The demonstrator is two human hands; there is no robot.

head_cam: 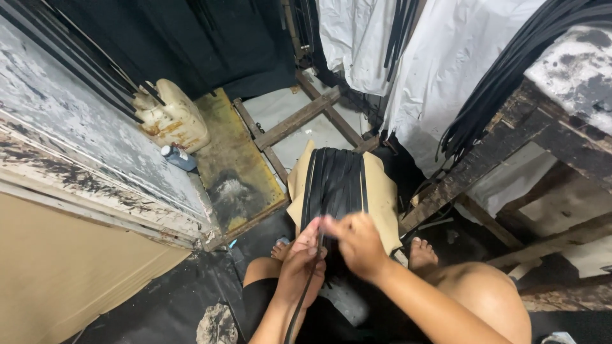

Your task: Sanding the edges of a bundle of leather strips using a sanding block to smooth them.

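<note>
A bundle of black strips [335, 181] lies side by side on a tan sheet [382, 191] draped over a low stand in front of my knees. My left hand [299, 267] grips one long black strip [305, 299] that runs down toward my lap. My right hand [357, 245] pinches the same strip just above, at the near end of the bundle. Both hands touch each other over the strip.
A paint-worn worktable [83, 146] stands at left, with a stained plastic jug [171, 118] and a small bottle [178, 157] beside it. More black strips [510, 70] hang over a rough wooden bench [561, 127] at right. White sheets [440, 64] hang behind. My bare feet [422, 253] rest on the dark floor.
</note>
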